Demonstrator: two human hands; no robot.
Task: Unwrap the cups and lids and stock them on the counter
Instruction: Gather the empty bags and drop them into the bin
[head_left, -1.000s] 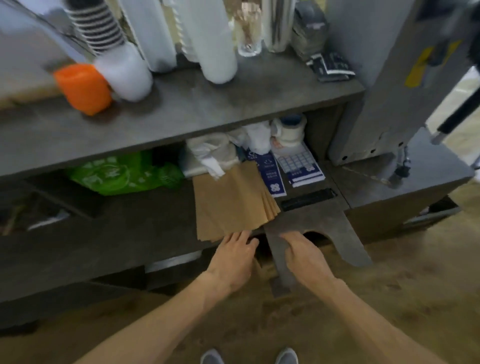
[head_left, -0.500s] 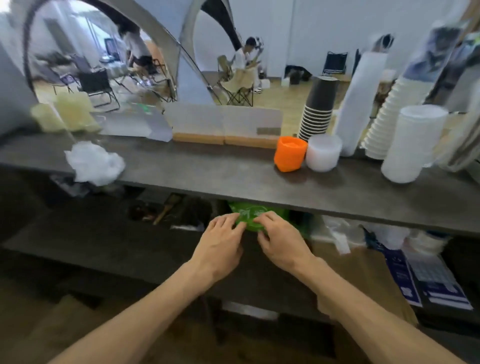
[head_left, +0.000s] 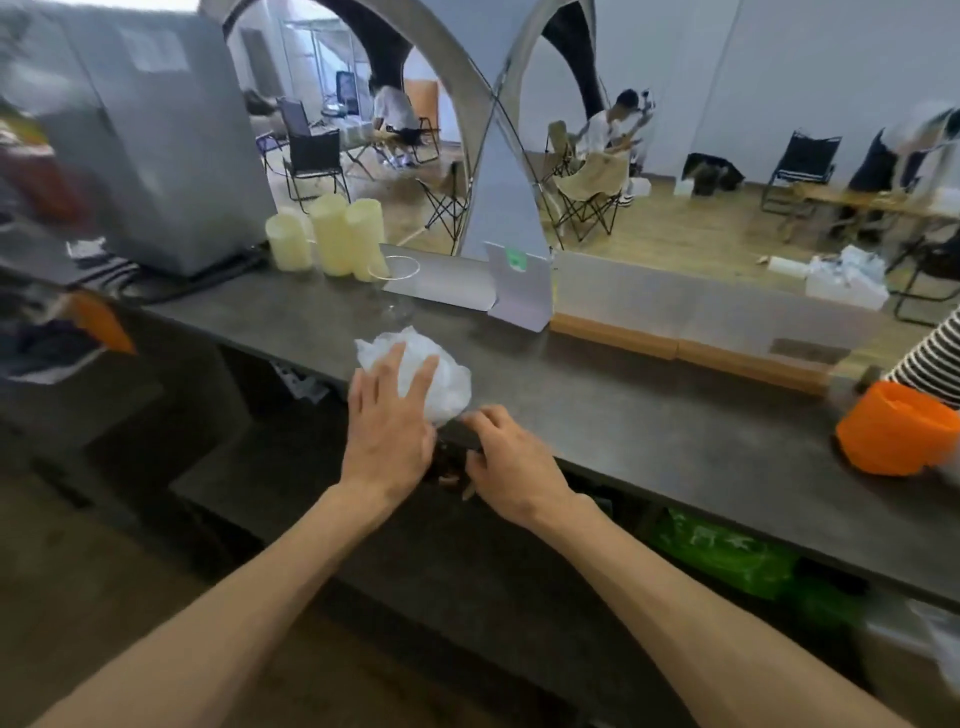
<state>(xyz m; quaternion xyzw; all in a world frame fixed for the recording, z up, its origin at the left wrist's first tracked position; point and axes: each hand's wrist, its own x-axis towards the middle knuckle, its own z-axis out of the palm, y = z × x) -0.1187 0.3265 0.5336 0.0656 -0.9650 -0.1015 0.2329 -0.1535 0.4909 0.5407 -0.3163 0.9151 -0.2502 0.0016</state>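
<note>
Crumpled plastic wrap (head_left: 441, 371) under left hand (head_left: 387, 434) fingers; right hand (head_left: 511, 465) beside.

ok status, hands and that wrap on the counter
Left hand open, fingers on the wrap. Right hand curled at the counter edge, grip unclear. Clear glass behind.

This looks like a café or drinks stall set up in an open hall. A dark service counter (head_left: 649, 415) runs under the left hand (head_left: 387, 436), with stacked pale cups (head_left: 332, 236) beyond it, folding chairs (head_left: 311, 156) farther behind, and seated people.
</note>
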